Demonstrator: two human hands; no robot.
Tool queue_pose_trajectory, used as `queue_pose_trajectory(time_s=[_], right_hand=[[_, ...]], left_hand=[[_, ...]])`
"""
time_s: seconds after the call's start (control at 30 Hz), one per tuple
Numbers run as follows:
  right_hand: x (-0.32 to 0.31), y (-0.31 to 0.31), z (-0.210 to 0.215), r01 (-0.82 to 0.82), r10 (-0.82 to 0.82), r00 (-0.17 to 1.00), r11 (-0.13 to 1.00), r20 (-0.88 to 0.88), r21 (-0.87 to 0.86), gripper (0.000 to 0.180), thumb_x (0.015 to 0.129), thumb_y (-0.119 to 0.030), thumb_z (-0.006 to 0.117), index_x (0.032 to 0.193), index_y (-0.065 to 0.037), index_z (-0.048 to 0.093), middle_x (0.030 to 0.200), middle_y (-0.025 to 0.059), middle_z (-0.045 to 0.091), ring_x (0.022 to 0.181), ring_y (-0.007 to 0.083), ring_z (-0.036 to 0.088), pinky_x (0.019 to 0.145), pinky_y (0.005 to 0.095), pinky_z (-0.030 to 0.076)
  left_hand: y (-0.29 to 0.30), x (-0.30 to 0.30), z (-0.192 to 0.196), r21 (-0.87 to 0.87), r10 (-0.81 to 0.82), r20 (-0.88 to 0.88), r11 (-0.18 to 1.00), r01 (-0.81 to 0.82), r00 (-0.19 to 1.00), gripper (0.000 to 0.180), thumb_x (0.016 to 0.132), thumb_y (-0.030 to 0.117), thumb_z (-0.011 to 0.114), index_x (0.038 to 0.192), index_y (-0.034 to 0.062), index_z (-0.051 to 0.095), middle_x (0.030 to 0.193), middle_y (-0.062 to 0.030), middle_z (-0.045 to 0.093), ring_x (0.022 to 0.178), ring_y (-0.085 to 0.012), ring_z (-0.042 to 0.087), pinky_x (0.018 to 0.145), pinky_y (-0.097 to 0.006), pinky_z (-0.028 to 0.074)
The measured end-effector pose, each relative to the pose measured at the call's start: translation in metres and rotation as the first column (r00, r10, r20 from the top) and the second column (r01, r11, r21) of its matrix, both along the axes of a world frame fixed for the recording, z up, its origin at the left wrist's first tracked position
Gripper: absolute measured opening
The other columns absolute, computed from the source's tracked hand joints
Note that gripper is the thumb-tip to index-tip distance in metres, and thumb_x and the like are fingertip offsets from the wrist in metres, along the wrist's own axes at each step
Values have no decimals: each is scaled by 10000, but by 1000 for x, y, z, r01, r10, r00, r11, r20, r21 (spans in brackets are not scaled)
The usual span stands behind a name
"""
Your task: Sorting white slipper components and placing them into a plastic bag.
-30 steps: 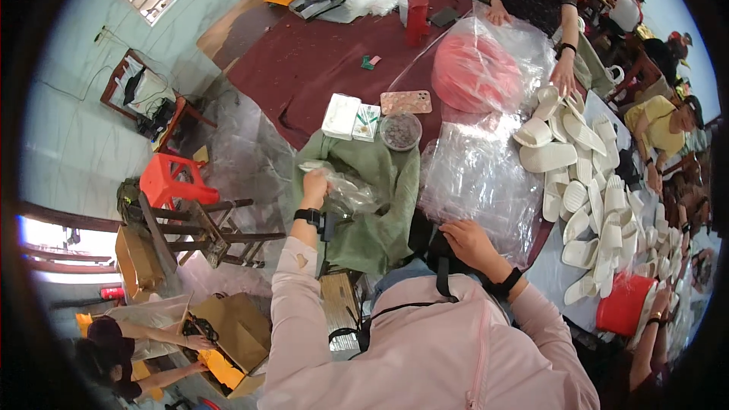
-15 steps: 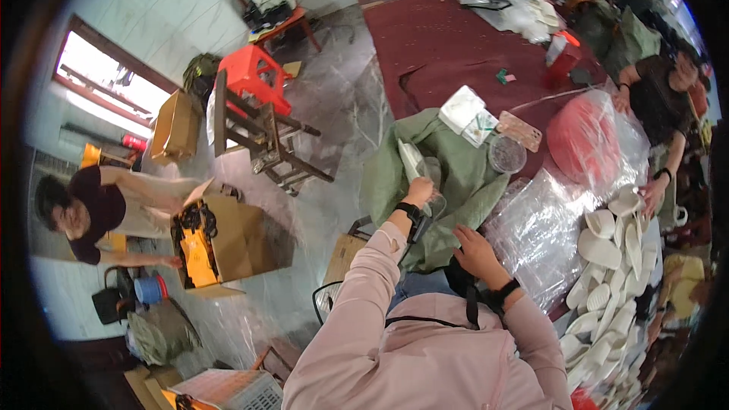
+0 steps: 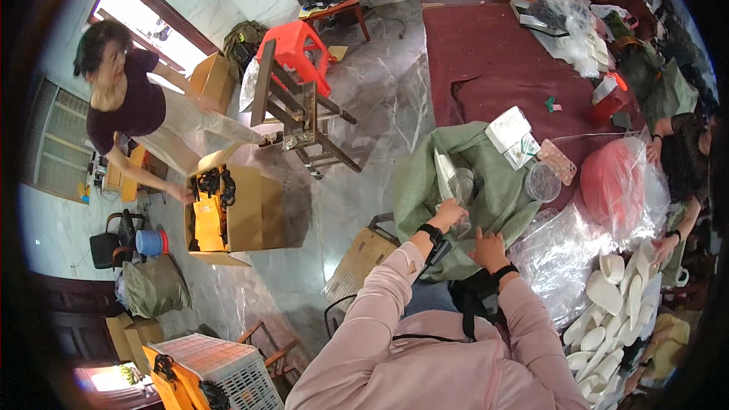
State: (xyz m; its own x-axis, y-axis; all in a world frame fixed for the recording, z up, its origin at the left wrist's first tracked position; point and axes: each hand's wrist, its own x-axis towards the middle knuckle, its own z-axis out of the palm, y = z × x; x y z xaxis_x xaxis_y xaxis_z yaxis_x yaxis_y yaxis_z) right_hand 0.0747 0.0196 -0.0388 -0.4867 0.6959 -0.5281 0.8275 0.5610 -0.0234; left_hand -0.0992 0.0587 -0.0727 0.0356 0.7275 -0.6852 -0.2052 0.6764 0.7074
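Note:
A sheet of green cloth (image 3: 414,171) is bunched over the edge of the dark red table in front of me. On it lies a clear plastic bag (image 3: 446,175) with something whitish inside. My left hand (image 3: 452,215) has its fingers closed around the near end of this bag. Just to the right, my right hand (image 3: 490,249) rests on the near part of the cloth, fingers apart and holding nothing. Beyond the cloth are a white packet (image 3: 507,127), a phone in a pinkish case (image 3: 557,161) and a round clear tub (image 3: 544,182).
Many white shoe-sole-like pieces (image 3: 605,288) heap up at my right, near a pink bundle in clear plastic (image 3: 611,182) and a co-worker's arm (image 3: 687,220). Left stand a wooden frame stool (image 3: 304,110), a red stool (image 3: 292,49) and a cardboard box (image 3: 254,212) handled by another person.
The view has shifted, so the scene sits further right. The person at the left has risen from bending over the box. My left hand keeps hold of the plastic bag.

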Motion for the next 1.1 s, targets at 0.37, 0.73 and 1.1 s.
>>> queue_pose_trajectory(time_s=[0.37, 0.73, 1.1], right_hand=[[35, -25, 6, -212, 127, 939, 945, -320, -248, 250, 622, -222, 625, 829, -88, 661, 784, 154, 634, 791, 344, 613, 712, 429, 489], [94, -44, 31, -123, -8, 845, 970, -535, -209, 219, 613, -190, 666, 801, -81, 642, 721, 129, 621, 756, 338, 584, 730, 405, 464], [78, -58, 49, 44, -119, 861, 986, -494, -162, 442, 682, -380, 691, 973, -65, 582, 748, 161, 631, 737, 325, 619, 745, 417, 453]], left_hand=[[16, 26, -21, 82, -318, 30, 946, 315, 948, 613, 920, 188, 418, 1404, -32, 114, 1131, -173, 561, 880, -211, 567, 741, -314, 475], [-64, 47, -14, -271, -863, -495, 261, 926, 98, 634, 909, 523, 294, 1257, 27, 482, 1327, -183, 433, 1278, -359, 323, 1076, -479, 151], [-66, 5, -3, -833, -836, -473, 323, 448, -278, 524, 866, 299, 488, 1366, 183, 386, 1461, -179, 209, 1143, -276, 497, 804, -491, 392]])
